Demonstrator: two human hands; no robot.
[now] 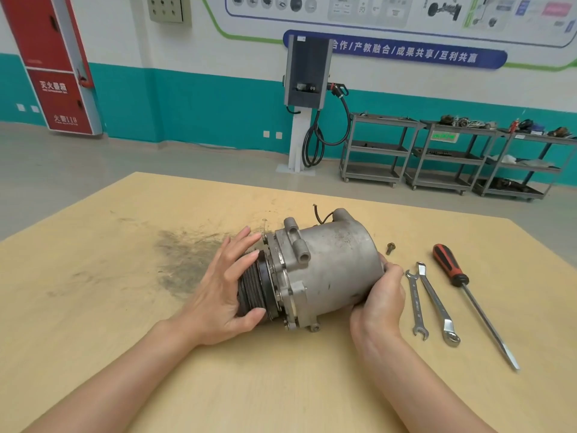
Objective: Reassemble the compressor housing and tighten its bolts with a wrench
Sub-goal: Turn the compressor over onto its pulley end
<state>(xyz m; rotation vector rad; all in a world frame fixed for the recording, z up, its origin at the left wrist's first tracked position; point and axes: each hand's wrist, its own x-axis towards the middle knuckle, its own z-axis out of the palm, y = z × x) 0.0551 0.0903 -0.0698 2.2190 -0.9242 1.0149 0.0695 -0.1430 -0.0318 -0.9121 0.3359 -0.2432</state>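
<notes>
A grey metal compressor (pixel 331 264) lies on its side on the wooden table (pixel 93 307), its black ribbed pulley (pixel 253 289) pointing left. My left hand (pixel 224 295) holds the pulley end, thumb below and fingers spread over the top. At the housing's right rear end my right hand (pixel 381 295) grips it, fingers curled round the edge. A single bolt (pixel 389 247) lies on the table just right of the housing. Two wrenches, an open-ended one (pixel 416 304) and a combination one (pixel 437 304), lie side by side to the right.
A screwdriver (pixel 468 295) with a red-black handle lies right of the wrenches. A dark grease smear (pixel 184 260) marks the table left of the compressor. Beyond the table stand a charging post (pixel 307 98) and grey shelf carts (pixel 443 154) by the wall.
</notes>
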